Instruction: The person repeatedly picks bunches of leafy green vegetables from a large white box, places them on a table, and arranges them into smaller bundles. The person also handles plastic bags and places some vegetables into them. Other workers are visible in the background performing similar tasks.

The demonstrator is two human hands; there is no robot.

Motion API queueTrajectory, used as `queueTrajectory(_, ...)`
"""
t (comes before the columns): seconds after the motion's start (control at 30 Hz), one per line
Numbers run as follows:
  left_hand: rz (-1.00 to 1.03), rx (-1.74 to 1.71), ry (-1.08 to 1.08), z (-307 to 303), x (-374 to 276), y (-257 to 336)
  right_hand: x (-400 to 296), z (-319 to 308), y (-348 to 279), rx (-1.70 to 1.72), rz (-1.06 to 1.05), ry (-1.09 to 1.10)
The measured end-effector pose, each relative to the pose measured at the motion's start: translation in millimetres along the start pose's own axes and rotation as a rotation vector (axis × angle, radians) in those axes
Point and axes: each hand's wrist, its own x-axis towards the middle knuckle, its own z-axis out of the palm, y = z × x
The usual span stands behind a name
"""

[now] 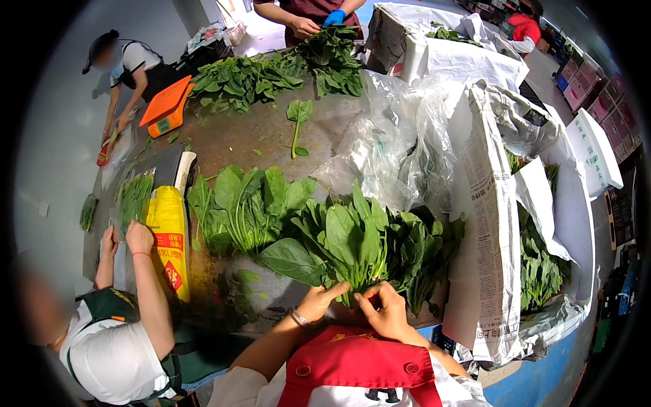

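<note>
A bunch of spinach point(351, 234) stands upright before me at the table's near edge, leaves pointing away. My left hand point(320, 302) grips its stems from the left, thumb across them. My right hand point(381, 302) is at the stem ends on the right, thumb and index finger pinched close together; whether a stem is between them cannot be told. More leafy greens point(254, 208) lie just left of the bunch, and darker spinach point(419, 254) lies to its right. One loose sprig point(300, 122) rests farther back on the metal table point(244, 137).
Right stands a foam box point(485, 229) lined with newspaper, holding greens. Clear plastic bags point(396, 147) lie beside it. Left are a knife point(184, 170), a yellow bag point(168, 239) and an orange scale point(167, 107). A co-worker's hands point(127, 239) hold bagged greens; others work beyond.
</note>
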Motion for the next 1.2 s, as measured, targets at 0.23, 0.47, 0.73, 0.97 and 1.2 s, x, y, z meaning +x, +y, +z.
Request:
queueTrajectory(0.23, 0.093, 0.072, -0.072, 2, 0, 2, 82, -19, -47, 0.147, -0.253, 0.188)
queueTrajectory(0.47, 0.134, 0.155, -0.063, 7, 3, 5, 151, -36, -39, 0.252, 0.072, -0.291)
queueTrajectory(0.73, 0.290, 0.299, -0.064, 24, -2, 10, 157, -31, -51, 0.392, 0.132, -0.315)
queueTrajectory(0.97, 0.288, 0.556, 0.052, 39, 3, 2, 137, -20, -58, 0.740, 0.194, 0.268)
queueTrajectory(1.2, 0.040, 0.137, -0.024, 3, -6, 22, 33, -86, -43, 0.423, -0.289, 0.232)
